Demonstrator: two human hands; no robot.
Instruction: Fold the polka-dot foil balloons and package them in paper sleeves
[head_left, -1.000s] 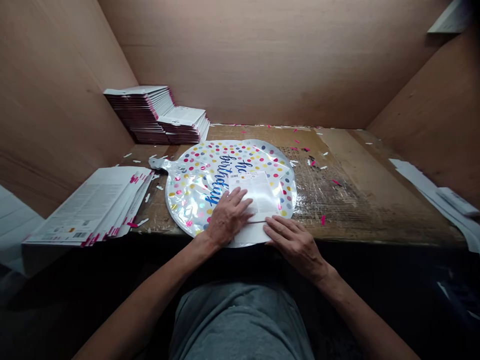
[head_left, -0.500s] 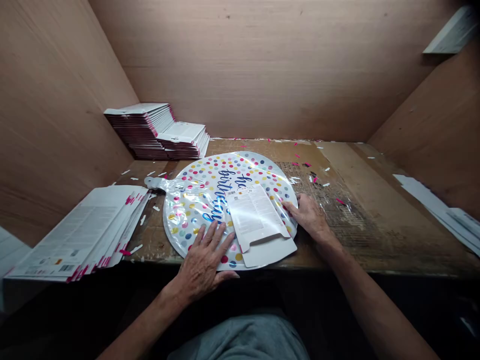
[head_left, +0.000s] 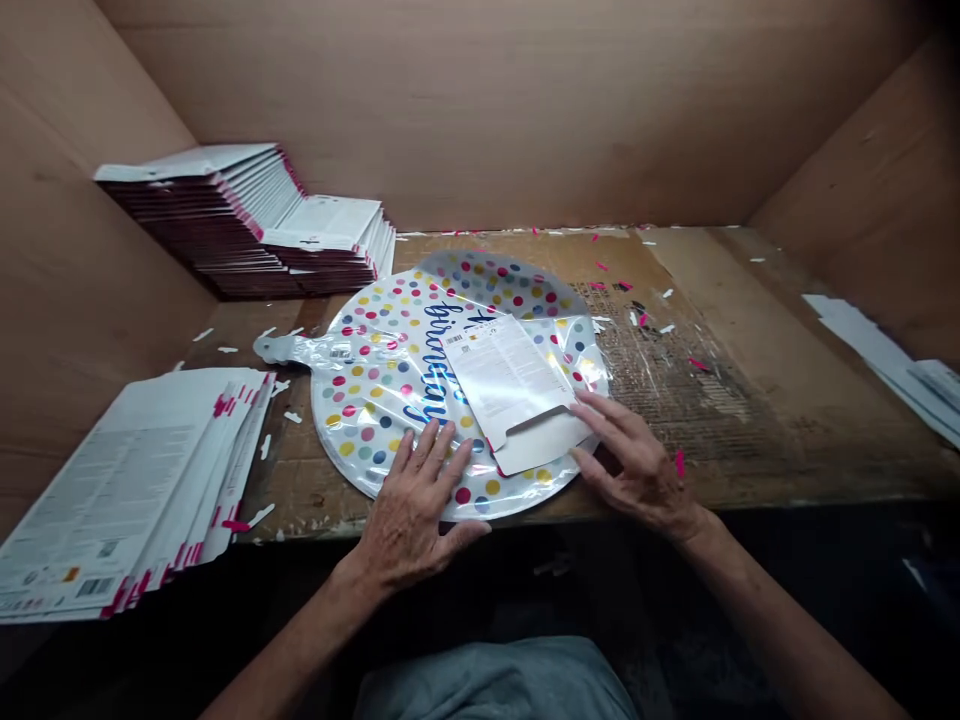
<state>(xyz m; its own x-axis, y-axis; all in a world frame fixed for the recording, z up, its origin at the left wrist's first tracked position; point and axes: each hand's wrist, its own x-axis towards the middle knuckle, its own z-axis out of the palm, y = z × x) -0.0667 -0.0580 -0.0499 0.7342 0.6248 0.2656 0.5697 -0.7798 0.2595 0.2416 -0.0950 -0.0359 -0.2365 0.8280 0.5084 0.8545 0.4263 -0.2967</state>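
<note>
A flat foil balloon (head_left: 367, 400) with coloured dots and blue "birthday" lettering lies on the worktop, its clear neck pointing left. On top of it rests a white printed card envelope (head_left: 514, 375), tilted, its open flap toward me. My left hand (head_left: 420, 500) is spread flat on the balloon's near edge, left of the envelope. At the envelope's lower right corner is my right hand (head_left: 634, 465), fingertips touching its edge and thumb apart, near the flap. The balloon's far edge curls up slightly.
Stacked white envelopes with pink edges (head_left: 322, 222) stand at the back left. More envelopes (head_left: 142, 480) fan out at the front left, overhanging the worktop edge. White sheets (head_left: 870, 345) lie at the right. Paper scraps litter the cardboard-covered worktop (head_left: 735, 420); wooden panels enclose it.
My right hand has moved from the balloon's right edge to the envelope's lower corner. The envelope sits farther from the balloon's near edge. My left hand stays flat. The view has shifted.
</note>
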